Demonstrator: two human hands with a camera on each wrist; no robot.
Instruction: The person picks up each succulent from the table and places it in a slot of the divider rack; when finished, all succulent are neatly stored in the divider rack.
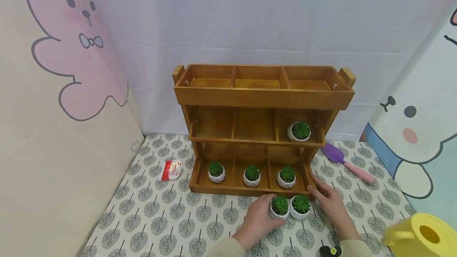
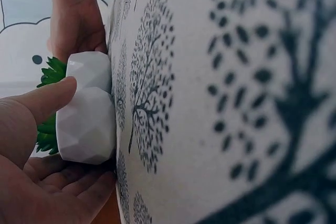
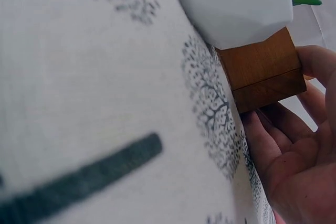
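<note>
My left hand holds a small potted succulent in a white faceted pot, thumb on one side and fingers on the other. The left wrist view shows that pot low on the cloth. A second potted succulent stands right beside it, in front of the wooden shelf. My right hand is at the shelf's bottom right corner. In the right wrist view the thumb lies at the upper edge of the wooden corner, with the fingers along its outer end.
Three potted succulents stand in the bottom tier, one per compartment; another sits middle tier, right. A purple and pink scoop lies right of the shelf, a red-and-white packet left. A yellow watering can stands near right.
</note>
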